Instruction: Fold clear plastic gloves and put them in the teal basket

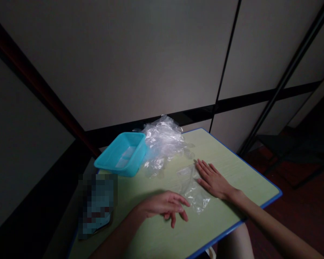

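Observation:
A crumpled piece of thin clear plastic (196, 196) lies on the light green table between my hands. My right hand (212, 179) rests flat at its right side, fingers stretched out and thumb at the plastic's edge. To the left of the plastic, my left hand (164, 205) hovers over the tabletop with its fingers apart and loosely bent, holding nothing. Behind them, a loose heap of similar clear plastic (166, 138) is piled at the table's far edge; whether the pieces are gloves or bags I cannot tell.
A turquoise plastic basket (136, 162) stands left of the heap, with something pale inside. A flat object with a pixelated surface (98, 205) lies at the table's left edge. The table (248, 183) has a blue rim. Pale panels (151, 64) rise behind it; a dark chair (299, 151) is at right.

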A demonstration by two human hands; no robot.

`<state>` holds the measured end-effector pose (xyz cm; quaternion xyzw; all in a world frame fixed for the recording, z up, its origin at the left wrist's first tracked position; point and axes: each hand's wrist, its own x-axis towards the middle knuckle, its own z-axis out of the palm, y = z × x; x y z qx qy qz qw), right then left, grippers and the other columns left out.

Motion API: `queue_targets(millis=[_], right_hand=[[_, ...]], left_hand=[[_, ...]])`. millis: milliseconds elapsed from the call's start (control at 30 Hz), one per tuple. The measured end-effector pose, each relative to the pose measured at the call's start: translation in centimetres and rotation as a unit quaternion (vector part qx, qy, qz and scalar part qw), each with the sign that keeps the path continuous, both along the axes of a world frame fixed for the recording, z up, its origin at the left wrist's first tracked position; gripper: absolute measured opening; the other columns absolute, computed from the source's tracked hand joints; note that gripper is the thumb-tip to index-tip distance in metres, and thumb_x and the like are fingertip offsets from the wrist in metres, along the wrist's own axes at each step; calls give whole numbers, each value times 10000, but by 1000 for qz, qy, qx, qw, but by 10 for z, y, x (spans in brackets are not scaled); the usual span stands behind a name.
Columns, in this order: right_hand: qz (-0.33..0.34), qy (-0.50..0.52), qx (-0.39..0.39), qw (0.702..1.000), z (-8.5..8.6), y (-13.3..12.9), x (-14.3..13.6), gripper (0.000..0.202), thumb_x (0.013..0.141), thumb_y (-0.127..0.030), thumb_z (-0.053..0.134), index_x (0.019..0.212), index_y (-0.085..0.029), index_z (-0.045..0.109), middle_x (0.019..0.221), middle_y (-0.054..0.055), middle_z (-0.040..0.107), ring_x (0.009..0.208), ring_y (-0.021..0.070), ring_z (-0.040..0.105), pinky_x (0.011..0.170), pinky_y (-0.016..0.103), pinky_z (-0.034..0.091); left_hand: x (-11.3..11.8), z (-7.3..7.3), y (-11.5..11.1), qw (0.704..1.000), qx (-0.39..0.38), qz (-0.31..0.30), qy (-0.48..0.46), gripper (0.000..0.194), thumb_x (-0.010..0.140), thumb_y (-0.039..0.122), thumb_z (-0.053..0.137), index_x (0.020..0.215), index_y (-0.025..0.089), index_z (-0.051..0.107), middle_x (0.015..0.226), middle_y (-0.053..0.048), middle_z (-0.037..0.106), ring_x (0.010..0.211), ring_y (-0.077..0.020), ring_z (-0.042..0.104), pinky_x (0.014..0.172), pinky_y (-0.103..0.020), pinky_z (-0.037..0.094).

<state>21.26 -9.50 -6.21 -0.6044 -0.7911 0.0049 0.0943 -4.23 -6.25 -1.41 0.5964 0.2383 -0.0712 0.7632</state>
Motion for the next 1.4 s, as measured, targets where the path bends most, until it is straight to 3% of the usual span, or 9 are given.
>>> queue_targets(millis=[100,233,367,467,600,667,933,1167,1400], right_hand=[[-9,30,-28,999,10,2,3,594,905,-494,152,1393,-160,91,1441,80,103,1314,201,87,1051,450,154],[2,28,-64,998,25,4,5,586,905,-494,145,1389,-165,114,1440,66,116,1314,195,85,1054,457,139],[18,5,-70,997,26,1,4,606,904,-491,160,1381,-116,165,1427,105,152,1310,206,120,1051,450,162],[21,-6,-51,998,17,-3,4,613,906,-483,162,1380,-93,167,1422,127,163,1308,213,131,1053,441,168],[13,-14,-18,1000,1,-6,7,598,909,-477,177,1388,-119,145,1424,119,175,1306,221,150,1051,447,176],[12,-15,7,1000,-5,-6,8,585,911,-465,195,1394,-145,113,1428,107,175,1306,223,150,1050,453,175],[27,3,9,1000,5,0,6,544,925,-402,181,1392,-129,126,1438,98,136,1313,193,129,1052,433,185],[61,-42,9,997,0,7,-3,517,918,-352,228,1356,-79,262,1418,128,208,1304,206,173,1046,404,218],[57,-47,24,997,-2,6,-3,537,917,-369,221,1364,-71,231,1416,131,213,1304,204,179,1045,417,216]], left_hand=[[2,8,2,991,136,10,7,343,769,371,525,1046,171,560,925,-80,663,476,-86,557,406,-175,288],[21,10,4,919,368,135,34,255,790,255,467,989,143,579,946,-86,653,761,-181,613,622,-257,443],[39,0,-3,865,460,195,43,341,768,222,515,1100,149,537,1194,-125,522,1146,-263,424,967,-355,281],[42,-8,-10,826,529,183,68,435,778,188,499,1208,142,451,1245,-131,481,1179,-274,390,996,-389,246],[37,-13,-14,726,664,121,136,475,822,208,465,1268,86,359,1261,-165,463,1172,-261,410,974,-378,308],[35,-14,-13,700,691,106,147,477,830,228,467,1267,77,352,1250,-168,475,1166,-259,422,966,-373,328],[55,-14,-13,676,719,93,134,567,826,318,456,1296,34,310,1378,-182,292,1271,-268,260,1011,-382,287],[93,-39,-7,666,739,61,78,839,807,609,322,1319,-50,236,1396,-228,196,1304,-292,131,1053,-394,172],[85,-46,-3,670,732,54,109,908,780,682,257,1332,-37,219,1412,-215,147,1310,-297,72,1053,-410,139]])
